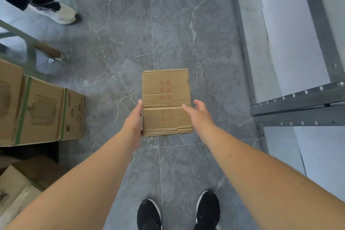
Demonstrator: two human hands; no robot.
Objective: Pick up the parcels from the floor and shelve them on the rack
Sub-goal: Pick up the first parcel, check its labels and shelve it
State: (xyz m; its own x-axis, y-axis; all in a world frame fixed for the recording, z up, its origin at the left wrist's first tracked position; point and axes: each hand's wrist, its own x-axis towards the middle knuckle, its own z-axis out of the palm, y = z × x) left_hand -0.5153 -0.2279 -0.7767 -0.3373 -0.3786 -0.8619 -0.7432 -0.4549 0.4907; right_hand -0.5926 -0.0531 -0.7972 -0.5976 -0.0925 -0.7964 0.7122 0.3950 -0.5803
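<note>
A small brown cardboard parcel [166, 99] with faded red print is in the middle of the view, above the grey marble floor. My left hand [133, 119] presses flat against its left side, thumb at the top edge. My right hand [198, 113] is at its right side, thumb touching the top face and fingers spread. Whether the parcel rests on the floor or is lifted I cannot tell. The grey metal rack [298, 97] with white shelf boards stands to the right.
Large cardboard boxes [41, 110] with green tape stand at the left, more boxes [16, 188] below them. Another person's leg and white shoe [56, 12] are at the top left. A metal frame leg [28, 41] crosses the left. My black shoes [179, 213] are at the bottom.
</note>
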